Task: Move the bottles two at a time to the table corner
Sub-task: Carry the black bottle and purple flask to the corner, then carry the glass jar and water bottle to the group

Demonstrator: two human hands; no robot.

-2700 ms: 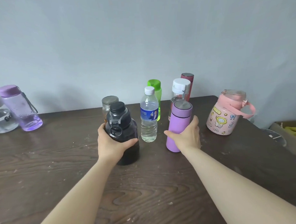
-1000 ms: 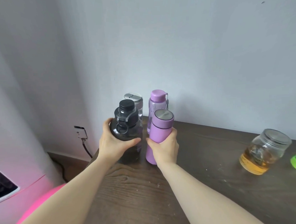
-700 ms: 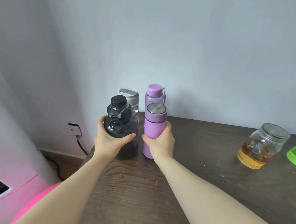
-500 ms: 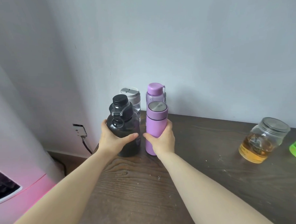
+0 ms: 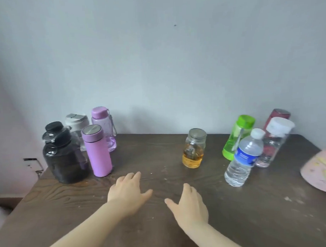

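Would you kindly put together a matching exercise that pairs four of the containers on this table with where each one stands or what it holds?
Things:
1. black jug
2. glass jar
3. green bottle
4. clear water bottle

Descriptions:
a. alone mid-table, amber liquid inside
b. at the left corner, beside the purple flask
c. blue label, white cap, nearest of the right group
d. leaning in view, near the wall on the right

Pairs: 1-b, 2-a, 3-d, 4-c

Soft, even daylight is being cast; motion blur is being shown throughout, with edges being wide-angle warped.
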